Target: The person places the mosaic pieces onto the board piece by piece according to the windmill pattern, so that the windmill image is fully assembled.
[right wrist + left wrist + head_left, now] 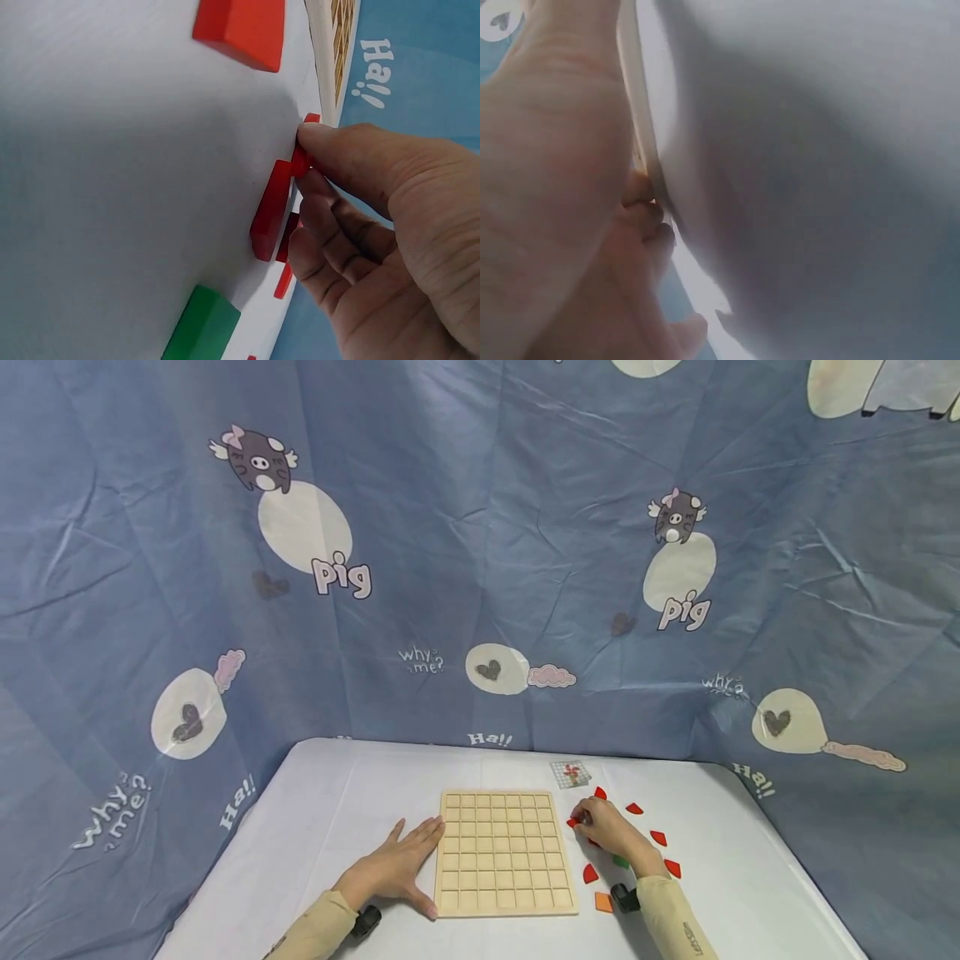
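Hanging beyond the left hand (393, 864) and the right hand (611, 828), a blue printed cloth (420, 560) rose behind a white counter (330, 810). Between the hands lay a square wooden board (503, 854), its face divided into a grid of shallow squares. The left hand had its fingers straight and spread, with fingertips and thumb touching the board's left edge. The right hand, just beside the board's right edge, pinched a red piece (572, 822) between thumb and fingers. Beyond the right hand lay a gridded card (571, 774) with a red figure on it. An orange piece (603, 902) sat near the right wrist, toward the person. Red wedges (658, 838) were scattered around the right hand, several on its right, and a green piece (621, 862) lay partly hidden beneath that wrist.
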A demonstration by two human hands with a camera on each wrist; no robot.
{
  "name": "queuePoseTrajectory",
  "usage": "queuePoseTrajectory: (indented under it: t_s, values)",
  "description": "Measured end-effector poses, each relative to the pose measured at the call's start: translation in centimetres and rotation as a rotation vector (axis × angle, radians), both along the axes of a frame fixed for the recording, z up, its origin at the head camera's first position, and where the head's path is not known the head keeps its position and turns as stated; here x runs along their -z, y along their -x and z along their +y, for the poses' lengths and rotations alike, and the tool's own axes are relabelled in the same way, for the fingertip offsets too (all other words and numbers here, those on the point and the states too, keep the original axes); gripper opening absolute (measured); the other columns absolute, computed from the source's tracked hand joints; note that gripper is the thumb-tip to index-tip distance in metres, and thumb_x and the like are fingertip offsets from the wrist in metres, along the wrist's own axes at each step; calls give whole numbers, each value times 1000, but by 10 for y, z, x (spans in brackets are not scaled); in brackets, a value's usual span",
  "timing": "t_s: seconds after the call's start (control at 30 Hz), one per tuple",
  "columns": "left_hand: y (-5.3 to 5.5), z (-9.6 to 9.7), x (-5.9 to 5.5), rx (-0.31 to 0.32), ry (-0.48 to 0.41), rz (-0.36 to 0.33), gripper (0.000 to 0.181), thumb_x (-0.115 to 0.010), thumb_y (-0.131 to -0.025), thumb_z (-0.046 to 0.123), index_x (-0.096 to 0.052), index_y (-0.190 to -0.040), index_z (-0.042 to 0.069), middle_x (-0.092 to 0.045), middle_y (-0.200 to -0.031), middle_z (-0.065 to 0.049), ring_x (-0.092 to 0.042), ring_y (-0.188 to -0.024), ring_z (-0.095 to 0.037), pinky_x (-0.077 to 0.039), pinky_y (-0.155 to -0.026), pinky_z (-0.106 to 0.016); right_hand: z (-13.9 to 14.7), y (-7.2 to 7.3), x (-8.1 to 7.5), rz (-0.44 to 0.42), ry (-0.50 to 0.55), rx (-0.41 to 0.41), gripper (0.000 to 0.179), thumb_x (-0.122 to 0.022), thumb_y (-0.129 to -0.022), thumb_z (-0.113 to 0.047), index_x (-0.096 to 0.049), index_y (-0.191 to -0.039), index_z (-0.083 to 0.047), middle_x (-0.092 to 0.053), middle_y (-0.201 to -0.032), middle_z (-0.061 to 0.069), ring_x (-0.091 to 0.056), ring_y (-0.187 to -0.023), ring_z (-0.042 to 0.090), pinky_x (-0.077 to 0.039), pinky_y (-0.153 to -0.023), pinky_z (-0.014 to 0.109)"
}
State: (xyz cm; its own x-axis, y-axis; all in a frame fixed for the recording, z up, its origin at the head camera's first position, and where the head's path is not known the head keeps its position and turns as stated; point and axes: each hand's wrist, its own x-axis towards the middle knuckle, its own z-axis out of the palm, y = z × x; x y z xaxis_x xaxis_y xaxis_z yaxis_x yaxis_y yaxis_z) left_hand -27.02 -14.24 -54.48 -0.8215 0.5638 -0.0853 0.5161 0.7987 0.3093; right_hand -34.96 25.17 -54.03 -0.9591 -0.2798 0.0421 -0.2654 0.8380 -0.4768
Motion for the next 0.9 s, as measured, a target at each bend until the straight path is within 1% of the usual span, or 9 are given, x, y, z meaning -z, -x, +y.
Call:
queuePoseTrajectory:
  t_s: [0.13, 0.23, 0.5, 0.63, 0.73, 0.83, 0.9]
  values:
    - [-1, 1, -2, -10, -12, -18, 138, -75, -50, 73, -19, -153, 0, -15, -161, -16, -16, -149, -33, -7, -118, -65, -1, -1, -1, -17, 16, 12, 9, -73, -84, -6, -67, -89, -10, -59, -76, -3, -50, -67, 10, -44, -55, 22]
    - [0, 1, -1, -16, -28, -36, 139, -76, -49, 73, -19, -153, 1, -15, -162, -15, -15, -149, -33, -7, -118, -65, -1, -1, -2, -24, 20, 22, 8, -74, -83, -7, -67, -88, -10, -58, -74, -3, -50, -64, 10, -44, -53, 22]
    - [1, 1, -1, -29, -34, -49, 139, -77, -49, 72, -19, -153, 1, -15, -162, -15, -16, -149, -33, -8, -118, -65, -2, 0, -6, -60, 10, 42, 10, -74, -84, -10, -66, -89, -8, -61, -76, -1, -53, -62, 10, -47, -53, 24]
    - [1, 2, -1, -29, -28, -66, 139, -77, -49, 72, -18, -153, 1, -15, -162, -14, -15, -149, -32, -7, -118, -65, -3, 1, -7, -56, -18, 60, 14, -75, -84, -15, -64, -88, -8, -61, -75, -1, -52, -63, 10, -46, -53, 24]
    - [1, 1, -3, -25, -24, -77, 139, -78, -50, 71, -17, -153, 2, -13, -162, -14, -15, -149, -32, -7, -118, -65, -5, 2, -7, -38, -53, 84, 18, -76, -84, -18, -62, -85, -8, -60, -74, 0, -52, -62, 10, -45, -53, 24]
    - [0, 1, -4, -23, -26, -83, 138, -78, -52, 71, -16, -154, 2, -13, -162, -14, -14, -150, -32, -7, -118, -65, -8, 2, -8, -23, -72, 134, 22, -77, -82, -21, -61, -80, -6, -61, -71, 1, -52, -61, 10, -45, -53, 24]
    - [0, 1, -5, -24, -27, -89, 137, -78, -53, 70, -16, -154, 2, -12, -162, -14, -14, -150, -32, -6, -118, -65, -11, 2, -8, -15, -65, 173, 24, -78, -81, -21, -62, -76, -4, -61, -68, 3, -52, -58, 12, -45, -51, 25]
